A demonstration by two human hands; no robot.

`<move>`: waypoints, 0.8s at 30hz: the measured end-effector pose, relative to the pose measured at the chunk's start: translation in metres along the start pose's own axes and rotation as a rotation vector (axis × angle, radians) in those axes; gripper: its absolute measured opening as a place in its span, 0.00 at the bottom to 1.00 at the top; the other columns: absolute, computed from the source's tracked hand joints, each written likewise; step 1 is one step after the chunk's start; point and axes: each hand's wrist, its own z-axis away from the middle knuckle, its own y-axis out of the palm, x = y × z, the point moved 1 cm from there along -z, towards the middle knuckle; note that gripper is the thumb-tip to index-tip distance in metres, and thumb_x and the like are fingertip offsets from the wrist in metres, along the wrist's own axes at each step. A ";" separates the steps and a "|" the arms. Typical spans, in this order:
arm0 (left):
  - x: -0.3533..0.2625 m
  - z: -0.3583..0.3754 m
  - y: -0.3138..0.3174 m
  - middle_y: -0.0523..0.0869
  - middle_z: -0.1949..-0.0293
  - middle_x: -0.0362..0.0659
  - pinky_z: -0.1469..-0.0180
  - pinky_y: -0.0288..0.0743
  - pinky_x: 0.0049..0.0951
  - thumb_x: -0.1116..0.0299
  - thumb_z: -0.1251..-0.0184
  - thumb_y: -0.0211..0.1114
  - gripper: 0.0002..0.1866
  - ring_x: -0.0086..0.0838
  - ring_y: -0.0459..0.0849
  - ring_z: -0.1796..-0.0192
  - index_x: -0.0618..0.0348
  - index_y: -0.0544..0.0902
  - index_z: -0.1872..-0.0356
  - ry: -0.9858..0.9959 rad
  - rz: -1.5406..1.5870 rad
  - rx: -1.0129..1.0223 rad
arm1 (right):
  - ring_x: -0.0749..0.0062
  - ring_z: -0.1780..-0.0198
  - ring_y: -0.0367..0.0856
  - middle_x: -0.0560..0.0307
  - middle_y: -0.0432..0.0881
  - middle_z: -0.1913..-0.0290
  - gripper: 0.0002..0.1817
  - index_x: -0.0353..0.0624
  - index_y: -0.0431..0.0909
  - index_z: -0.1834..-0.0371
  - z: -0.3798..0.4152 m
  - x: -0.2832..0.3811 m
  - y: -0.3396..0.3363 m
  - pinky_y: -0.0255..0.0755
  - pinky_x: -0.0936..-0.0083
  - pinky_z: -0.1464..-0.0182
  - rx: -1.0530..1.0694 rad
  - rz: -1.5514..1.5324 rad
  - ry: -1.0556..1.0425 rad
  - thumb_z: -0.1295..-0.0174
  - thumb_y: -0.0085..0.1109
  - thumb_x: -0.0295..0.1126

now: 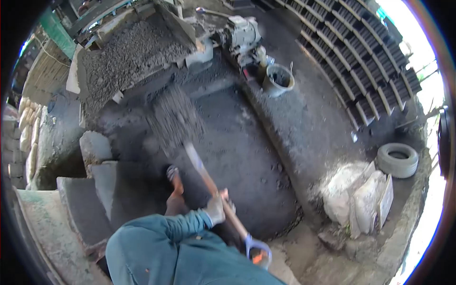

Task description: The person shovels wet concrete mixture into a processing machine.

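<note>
My left hand [216, 209], in a pale glove with a teal sleeve behind it, is closed around the wooden shaft of a shovel [207, 179]. The shovel's blade end is blurred by motion, with a dark heap [175, 118] on it over the dark floor. At the lower end of the shaft is a pale D-shaped grip [259, 249]. Orange glove fingers of my right hand [259, 258] show inside that grip, closed on it; the rest of this hand is hidden by my clothing.
A trough of dark lumpy material [135, 50] stands at upper left. A motor [243, 32] and bucket [278, 80] are at upper middle. Stacked racks [351, 52], a tire [397, 160] and pale blocks [346, 194] lie to the right. Slabs [85, 209] stand at lower left.
</note>
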 end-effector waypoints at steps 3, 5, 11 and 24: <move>-0.062 0.019 0.041 0.75 0.79 0.45 0.60 0.77 0.52 0.59 0.30 0.63 0.14 0.43 0.78 0.71 0.52 0.76 0.74 0.266 -0.161 0.326 | 0.70 0.82 0.73 0.60 0.79 0.75 0.06 0.46 0.77 0.67 -0.035 -0.001 0.025 0.70 0.68 0.77 0.033 0.250 -0.236 0.41 0.62 0.34; -0.058 0.026 0.043 0.82 0.70 0.48 0.51 0.80 0.56 0.62 0.29 0.64 0.10 0.46 0.84 0.64 0.57 0.78 0.67 0.129 -0.304 0.364 | 0.67 0.81 0.76 0.56 0.80 0.74 0.04 0.41 0.81 0.67 -0.043 0.007 0.026 0.73 0.68 0.78 -0.158 -0.099 -0.067 0.45 0.60 0.28; 0.053 -0.137 -0.014 0.79 0.70 0.44 0.52 0.80 0.57 0.64 0.28 0.67 0.09 0.41 0.83 0.65 0.51 0.75 0.62 -0.327 -0.146 0.018 | 0.59 0.79 0.81 0.50 0.83 0.66 0.24 0.33 0.79 0.45 -0.010 0.043 -0.018 0.81 0.60 0.79 -0.391 -0.075 0.020 0.49 0.59 0.19; -0.183 -0.405 0.067 0.74 0.76 0.42 0.61 0.82 0.48 0.65 0.28 0.63 0.10 0.36 0.77 0.73 0.52 0.71 0.67 -0.014 -0.007 0.043 | 0.69 0.72 0.81 0.55 0.81 0.65 0.26 0.37 0.74 0.37 -0.248 0.121 0.352 0.79 0.69 0.77 -0.050 0.156 -0.068 0.41 0.63 0.18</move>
